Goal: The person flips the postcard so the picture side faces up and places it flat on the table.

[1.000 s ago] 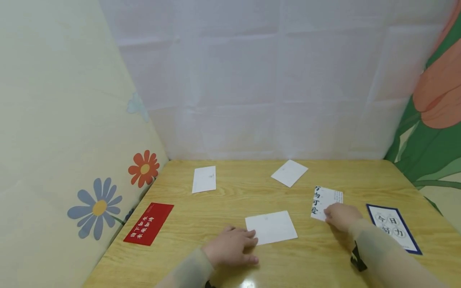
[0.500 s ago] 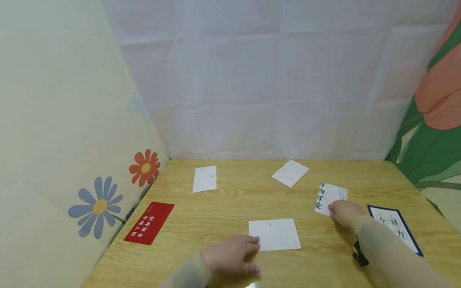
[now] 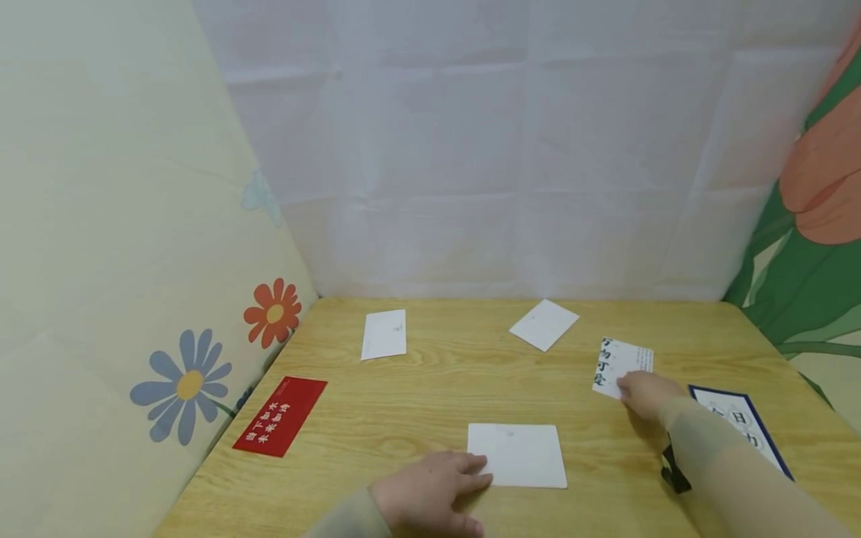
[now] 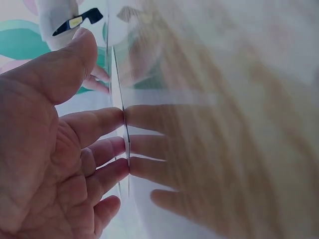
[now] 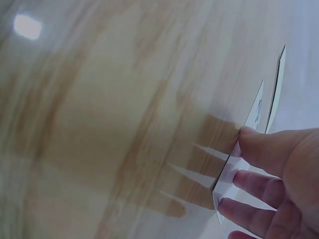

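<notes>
On the wood-grain tabletop [image 3: 377, 418], the left hand [image 3: 430, 489], its fingers nearly straight, touches the left side of a nearly plain white rectangular card [image 3: 528, 457]. Well apart to the right, the right hand [image 3: 649, 394] rests its relaxed fingertips on a white rectangular card with black characters [image 3: 622, 359]. I think uneven fingertip pressure could turn either askew, and a rightward push could meet the blue-bordered white card [image 3: 747, 420].

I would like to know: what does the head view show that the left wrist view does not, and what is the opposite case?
Only the head view shows the red card and the blue flower.

Only the left wrist view shows the left palm and its fingers' reflection.

Both show the left hand touching a white card, and part of the right hand.
</notes>
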{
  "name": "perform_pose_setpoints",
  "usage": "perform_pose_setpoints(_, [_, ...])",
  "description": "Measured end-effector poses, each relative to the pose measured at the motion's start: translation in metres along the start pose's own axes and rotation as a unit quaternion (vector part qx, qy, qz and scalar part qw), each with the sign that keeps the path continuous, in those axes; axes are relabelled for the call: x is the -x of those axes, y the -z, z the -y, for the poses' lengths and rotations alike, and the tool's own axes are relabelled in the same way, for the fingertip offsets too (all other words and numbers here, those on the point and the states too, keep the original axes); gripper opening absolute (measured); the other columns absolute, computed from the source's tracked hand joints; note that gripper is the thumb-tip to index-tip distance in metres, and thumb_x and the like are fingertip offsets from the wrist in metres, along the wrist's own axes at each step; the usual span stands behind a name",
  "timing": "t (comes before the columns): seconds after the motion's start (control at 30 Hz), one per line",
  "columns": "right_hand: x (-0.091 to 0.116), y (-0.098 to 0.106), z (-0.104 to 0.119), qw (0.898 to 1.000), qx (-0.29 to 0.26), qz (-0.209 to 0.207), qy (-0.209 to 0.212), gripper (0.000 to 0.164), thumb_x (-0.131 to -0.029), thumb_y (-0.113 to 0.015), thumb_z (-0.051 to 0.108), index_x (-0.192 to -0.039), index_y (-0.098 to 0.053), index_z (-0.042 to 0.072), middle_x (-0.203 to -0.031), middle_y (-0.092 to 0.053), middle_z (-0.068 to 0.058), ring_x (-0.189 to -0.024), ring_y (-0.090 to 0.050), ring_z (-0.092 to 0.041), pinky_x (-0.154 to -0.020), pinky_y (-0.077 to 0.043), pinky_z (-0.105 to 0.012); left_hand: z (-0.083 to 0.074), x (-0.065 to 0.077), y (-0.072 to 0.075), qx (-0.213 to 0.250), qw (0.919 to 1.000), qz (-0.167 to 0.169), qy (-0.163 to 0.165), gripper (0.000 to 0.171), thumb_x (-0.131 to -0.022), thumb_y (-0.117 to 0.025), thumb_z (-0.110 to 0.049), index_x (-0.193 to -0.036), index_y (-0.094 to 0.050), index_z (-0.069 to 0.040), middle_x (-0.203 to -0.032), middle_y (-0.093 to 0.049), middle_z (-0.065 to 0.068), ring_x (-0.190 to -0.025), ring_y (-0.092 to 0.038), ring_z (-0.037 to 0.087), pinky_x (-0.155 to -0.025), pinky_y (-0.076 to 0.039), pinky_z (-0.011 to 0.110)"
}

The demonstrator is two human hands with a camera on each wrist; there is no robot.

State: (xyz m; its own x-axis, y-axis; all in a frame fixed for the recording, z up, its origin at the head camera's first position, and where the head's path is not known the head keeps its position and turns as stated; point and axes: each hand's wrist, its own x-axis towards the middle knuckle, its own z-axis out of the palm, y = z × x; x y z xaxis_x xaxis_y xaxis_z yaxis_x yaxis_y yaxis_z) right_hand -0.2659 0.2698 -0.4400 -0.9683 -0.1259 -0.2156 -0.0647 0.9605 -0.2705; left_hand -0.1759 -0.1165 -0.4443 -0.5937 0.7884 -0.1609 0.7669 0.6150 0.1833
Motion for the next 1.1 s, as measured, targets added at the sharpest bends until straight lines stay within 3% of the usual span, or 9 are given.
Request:
perform_pose_setpoints(0.4, [-0.001,0.002,-0.002,1.000,0.011,-0.004,0.001,0.039,-0.094,-0.060,0.014,-0.129,-0.056,-0.002,-0.134,-0.050,-0.028,-0.125,-0.041,-0.049,-0.102,-0.029,-0.063,-0.003,0.006,-0.003,-0.034,0.9986,0.015,-0.038,0.064,-0.091,-0.054,-0.058,-0.143,-0.047,-0.022,-0.147,-0.043,0.001,-0.131,-0.043,0.019,-0.105,-0.036,0.033])
perform_pose_setpoints(0.6, [-0.002,0.005,-0.002,1.000,-0.001,-0.020,0.014,0.032,-0.091,-0.062,0.012,-0.120,-0.062,-0.003,-0.123,-0.058,-0.025,-0.117,-0.049,-0.048,-0.097,-0.035,-0.062,-0.004,0.007,-0.003,-0.028,0.9987,0.019,-0.038,0.064,-0.091,-0.054,-0.057,-0.143,-0.047,-0.021,-0.147,-0.043,0.002,-0.132,-0.042,0.019,-0.106,-0.036,0.034])
perform_pose_setpoints(0.83, [-0.003,0.007,0.002,0.999,-0.001,-0.035,0.010,0.032,-0.092,-0.063,0.015,-0.119,-0.062,-0.002,-0.126,-0.054,-0.029,-0.120,-0.045,-0.050,-0.099,-0.032,-0.064,-0.004,0.006,-0.002,-0.013,0.9990,0.027,-0.033,0.064,-0.091,-0.053,-0.058,-0.143,-0.047,-0.022,-0.147,-0.042,0.000,-0.133,-0.040,0.017,-0.107,-0.034,0.036])
perform_pose_setpoints(1.1, [0.001,-0.003,0.010,0.994,0.028,-0.087,0.062,0.030,-0.086,-0.069,0.016,-0.113,-0.066,0.002,-0.117,-0.060,-0.024,-0.109,-0.054,-0.045,-0.093,-0.040,-0.060,-0.003,0.006,-0.002,-0.021,0.9990,0.018,-0.035,0.064,-0.091,-0.053,-0.059,-0.143,-0.048,-0.022,-0.146,-0.043,0.000,-0.131,-0.042,0.017,-0.106,-0.035,0.037])
